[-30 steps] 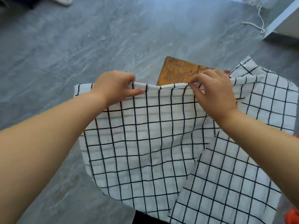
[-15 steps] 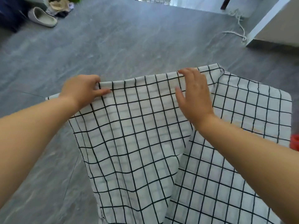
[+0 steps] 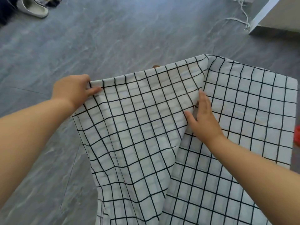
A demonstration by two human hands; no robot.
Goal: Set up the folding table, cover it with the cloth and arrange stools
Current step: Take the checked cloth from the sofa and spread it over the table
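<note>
A white cloth [image 3: 146, 130] with a black grid lies over the folding table and hides nearly all of it; only a sliver of the brown wooden table [image 3: 156, 66] shows at the cloth's far edge. My left hand [image 3: 73, 90] pinches the cloth's far left edge between thumb and fingers. My right hand [image 3: 203, 118] lies flat with straight fingers on the cloth, beside a fold that runs down the middle. The cloth's near left part hangs down over the table's side. No stools are in view.
Grey stone-look floor [image 3: 113, 38] surrounds the table. A pale slipper [image 3: 33, 8] lies at the top left. A white furniture base [image 3: 274, 18] with a loose string [image 3: 243, 21] stands at the top right. A red object [image 3: 297, 135] pokes in at the right edge.
The cloth has been drawn forward over the wooden top, which showed a second ago. My right hand let go of the far edge and moved back to lie flat mid-cloth. My left hand kept its pinch.
</note>
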